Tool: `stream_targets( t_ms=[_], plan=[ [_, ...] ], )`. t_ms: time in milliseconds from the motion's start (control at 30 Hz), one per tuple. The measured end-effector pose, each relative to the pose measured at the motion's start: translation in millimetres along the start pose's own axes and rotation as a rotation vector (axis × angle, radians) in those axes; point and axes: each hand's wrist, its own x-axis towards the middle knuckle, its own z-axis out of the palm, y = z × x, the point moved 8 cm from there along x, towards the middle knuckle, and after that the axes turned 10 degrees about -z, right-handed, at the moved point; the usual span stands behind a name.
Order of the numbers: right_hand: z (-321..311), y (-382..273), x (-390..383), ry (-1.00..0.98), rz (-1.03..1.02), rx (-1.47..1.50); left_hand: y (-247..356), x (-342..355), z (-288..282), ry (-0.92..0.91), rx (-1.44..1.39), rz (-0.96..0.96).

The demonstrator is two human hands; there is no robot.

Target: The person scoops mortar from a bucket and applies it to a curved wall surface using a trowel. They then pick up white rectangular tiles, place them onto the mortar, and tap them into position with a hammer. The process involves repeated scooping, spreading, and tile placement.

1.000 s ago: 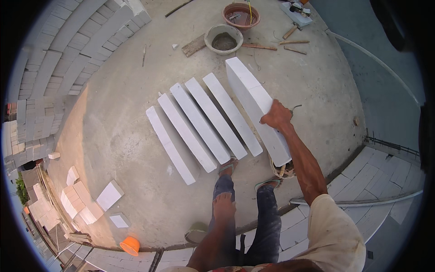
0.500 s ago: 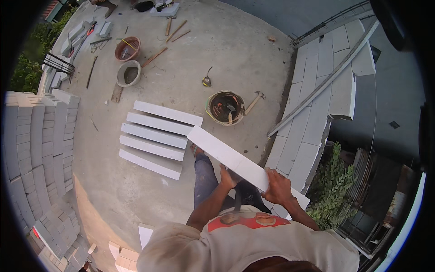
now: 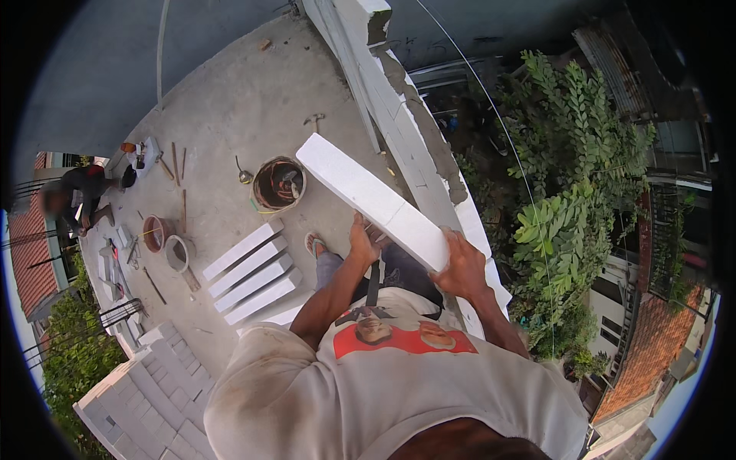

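A long white lightweight concrete block (image 3: 368, 201) is held up in front of my body, slanting from upper left to lower right. My left hand (image 3: 366, 238) grips its near side from below, around the middle. My right hand (image 3: 463, 264) wraps around its right end. Just beyond the block runs a low white block wall (image 3: 414, 172), with grey mortar (image 3: 433, 136) along its top. Several similar blocks (image 3: 254, 280) lie side by side on the concrete floor to my left. The held block hides part of the wall and floor.
A mortar bucket (image 3: 301, 182) with a trowel (image 3: 290, 178) stands ahead, near a hammer (image 3: 315, 119) and tape measure (image 3: 244, 175). Two more buckets and a crouching person (image 3: 88, 192) are far left. A block stack (image 3: 149, 383) stands lower left. Beyond the wall are leafy branches (image 3: 567, 199) at a drop.
My view has turned right, toward the wall and the greenery beyond it. The block stays in both hands and has swung round with me. Floor items now appear farther left.
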Motion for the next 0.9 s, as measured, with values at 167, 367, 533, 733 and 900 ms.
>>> stream_targets(
  t_ms=[167,367,533,733,900],
  plan=[
    [-49,52,26,0.177,0.145,0.062,39,31,128,-0.080,0.246,0.101],
    [-79,90,88,0.344,0.222,0.075,92,79,230,-0.099,0.384,0.172],
    [-90,106,144,0.397,0.255,0.077,138,112,273,-0.021,0.364,0.197],
    [-71,129,191,0.402,0.297,0.089,175,145,285,0.038,0.356,0.215],
    [-69,123,221,0.346,0.287,0.083,197,169,276,0.127,0.344,0.263]
  ],
)
